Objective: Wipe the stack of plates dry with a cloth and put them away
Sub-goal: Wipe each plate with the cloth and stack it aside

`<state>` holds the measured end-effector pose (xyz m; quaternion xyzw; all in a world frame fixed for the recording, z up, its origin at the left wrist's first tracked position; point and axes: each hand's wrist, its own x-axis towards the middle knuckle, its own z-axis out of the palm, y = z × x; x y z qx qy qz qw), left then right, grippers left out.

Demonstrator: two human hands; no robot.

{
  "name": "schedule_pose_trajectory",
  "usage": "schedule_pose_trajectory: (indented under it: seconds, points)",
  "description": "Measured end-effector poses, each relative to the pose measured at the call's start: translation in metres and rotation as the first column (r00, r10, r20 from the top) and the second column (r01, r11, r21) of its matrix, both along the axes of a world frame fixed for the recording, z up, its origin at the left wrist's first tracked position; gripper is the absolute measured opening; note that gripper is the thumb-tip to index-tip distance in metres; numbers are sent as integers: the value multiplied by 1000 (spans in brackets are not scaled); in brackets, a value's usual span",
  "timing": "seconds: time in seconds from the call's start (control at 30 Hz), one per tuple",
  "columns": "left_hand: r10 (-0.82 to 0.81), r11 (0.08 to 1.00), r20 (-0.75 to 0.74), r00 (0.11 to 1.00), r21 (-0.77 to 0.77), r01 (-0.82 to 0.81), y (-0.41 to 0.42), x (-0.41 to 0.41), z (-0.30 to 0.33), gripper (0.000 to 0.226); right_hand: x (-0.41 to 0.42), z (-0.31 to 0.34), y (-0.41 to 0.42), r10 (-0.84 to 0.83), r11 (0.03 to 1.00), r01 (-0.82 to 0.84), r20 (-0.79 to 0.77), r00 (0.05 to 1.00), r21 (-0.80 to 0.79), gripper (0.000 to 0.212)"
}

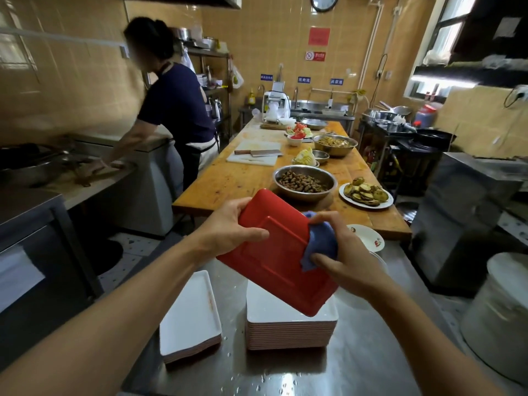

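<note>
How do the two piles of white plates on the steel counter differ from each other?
The right pile is much taller, many plates deep, while the left pile holds only a few. The right pile sits under the red plate that the hands hold tilted above it; the left pile lies uncovered. The right pile sits square to the camera, the left one at an angle. Both are rectangular white plates with reddish undersides.

Wall signs (315, 56) carry writing too blurred to read

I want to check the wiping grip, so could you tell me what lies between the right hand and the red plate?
In the head view, a bunched blue cloth lies between the right hand and the underside of the red plate, which the left hand holds tilted.
</note>
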<state>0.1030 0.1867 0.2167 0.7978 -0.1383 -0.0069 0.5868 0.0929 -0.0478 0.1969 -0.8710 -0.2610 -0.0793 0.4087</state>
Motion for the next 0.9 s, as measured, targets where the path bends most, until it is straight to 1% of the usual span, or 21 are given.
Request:
schedule_pose_trajectory:
  seconds: [0.07,0.1,0.13,0.17,0.23,0.3,0.33,0.4,0.47,0.53,0.57,0.63,0.7,0.77,0.83,0.9]
  points:
    - [31,999,-18,999,-35,-32,-6,-3,-4,36,-1,6,18,21,1000,-22,107,994,10,42]
    - [40,999,-22,999,-35,-41,-8,-5,-5,37,-2,11,27,31,999,-36,129,991,39,39]
    - [44,998,-26,999,-35,-45,-9,-6,-4,37,-1,14,34,41,997,-50,150,988,55,41]
    - [43,998,-35,998,-39,-45,-9,-7,-3,37,1,17,40,46,998,-52,184,982,28,43]
    - [39,998,-63,997,-43,-42,-7,-10,2,40,7,19,49,35,996,-13,252,967,-87,48]
    - [51,998,-80,995,-43,-55,-5,-12,6,48,12,20,58,6,993,23,236,972,-119,53]
    - [59,997,-81,995,-44,-62,-4,-13,8,51,13,21,62,-2,992,34,249,969,-122,49]
    - [58,995,-88,994,-73,-64,-3,-16,9,49,14,19,66,-14,987,65,327,945,-146,39]
    - [58,988,-119,991,-133,-73,0,-19,6,44,13,14,65,14,977,72,401,916,-198,31]
    - [64,972,-167,984,-212,-99,5,-22,1,41,12,5,57,28,965,87,430,903,-247,29]
    - [66,962,-185,980,-249,-112,8,-24,-2,41,12,-1,49,11,963,105,426,905,-248,30]
    - [67,944,-198,978,-305,-126,17,-26,-8,45,14,-12,28,-70,968,155,378,923,-199,31]
    - [61,928,-205,977,-348,-131,24,-28,-12,57,15,-23,8,-133,983,161,269,954,-86,34]
    - [58,911,-223,973,-386,-143,24,-28,-17,63,14,-29,0,-128,992,123,166,978,36,37]
    - [74,880,-260,963,-437,-185,17,-26,-23,57,12,-32,1,-114,990,102,132,985,100,38]
    - [106,835,-312,944,-488,-255,10,-22,-27,43,7,-37,3,-133,987,119,133,982,108,42]
